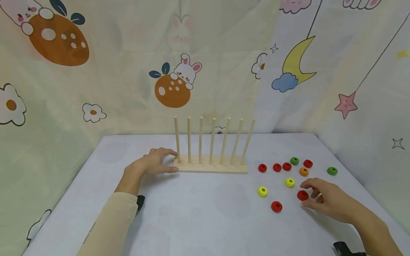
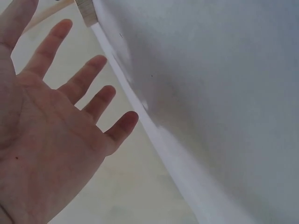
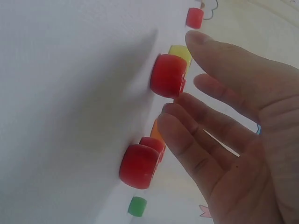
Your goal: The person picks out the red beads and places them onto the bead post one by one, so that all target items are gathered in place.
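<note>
Nearest the camera, a beige sleeve slants up from the lower left of the frame to the left hand. That hand is at the left end of a wooden stand, thumb by the front edge and fingers behind; thumb and fingers are apart and, in the left wrist view, spread and nearly straight. Just above centre frame, the stand's long axis runs left to right, with seven pegs rising from it in a row.

At the lower right, the right hand reaches leftward over the table. Its thumb and fingers are parted, with a red bead at the mouth of the gap, just left of the fingers; whether they touch it I cannot tell. I judge this the relation that matters most: the bead lies in the direction the fingertips point, and being round, it has no long axis to match. The right hand is much the nearer to it; the left is well apart. From that bead the stand lies up and to the left, past a yellow bead and several other red ones.
</note>
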`<state>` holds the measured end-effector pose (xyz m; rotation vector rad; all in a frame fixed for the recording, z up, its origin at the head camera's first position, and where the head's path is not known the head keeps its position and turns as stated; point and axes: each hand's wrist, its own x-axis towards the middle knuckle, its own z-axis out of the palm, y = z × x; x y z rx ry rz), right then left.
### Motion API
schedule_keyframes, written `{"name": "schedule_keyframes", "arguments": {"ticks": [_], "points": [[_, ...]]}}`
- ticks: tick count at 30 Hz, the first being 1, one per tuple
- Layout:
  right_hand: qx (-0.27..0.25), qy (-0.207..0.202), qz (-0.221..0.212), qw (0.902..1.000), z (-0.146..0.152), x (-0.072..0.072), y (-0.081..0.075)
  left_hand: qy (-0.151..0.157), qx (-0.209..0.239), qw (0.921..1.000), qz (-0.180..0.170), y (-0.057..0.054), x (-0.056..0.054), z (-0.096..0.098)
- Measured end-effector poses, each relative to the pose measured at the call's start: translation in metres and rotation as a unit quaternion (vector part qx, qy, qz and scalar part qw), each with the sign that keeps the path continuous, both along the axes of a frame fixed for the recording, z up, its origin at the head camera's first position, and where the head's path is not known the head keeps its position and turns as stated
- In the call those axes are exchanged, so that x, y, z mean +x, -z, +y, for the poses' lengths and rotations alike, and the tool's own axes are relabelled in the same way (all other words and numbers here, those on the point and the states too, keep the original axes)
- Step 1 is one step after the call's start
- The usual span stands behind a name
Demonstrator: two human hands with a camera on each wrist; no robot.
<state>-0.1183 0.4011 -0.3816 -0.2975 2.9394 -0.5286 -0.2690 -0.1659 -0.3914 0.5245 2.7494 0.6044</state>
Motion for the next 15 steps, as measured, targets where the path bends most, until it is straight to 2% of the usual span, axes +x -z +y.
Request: {"name": "schedule_keyframes", "arguments": {"ticks": [6, 15], "points": [[0.004, -0.008, -0.012, 0.9999, -0.0004, 0.0007, 0.0001, -0.001, -0.009, 0.9998, -0.017, -0.0010, -0.0025, 0.0026], [-0.019, 0.011, -0.033, 0.9992, -0.0049, 0.0008, 0.0046, -0.009, -0.009, 0.9994, -0.032, 0.0006, -0.0047, 0.0038]]}}
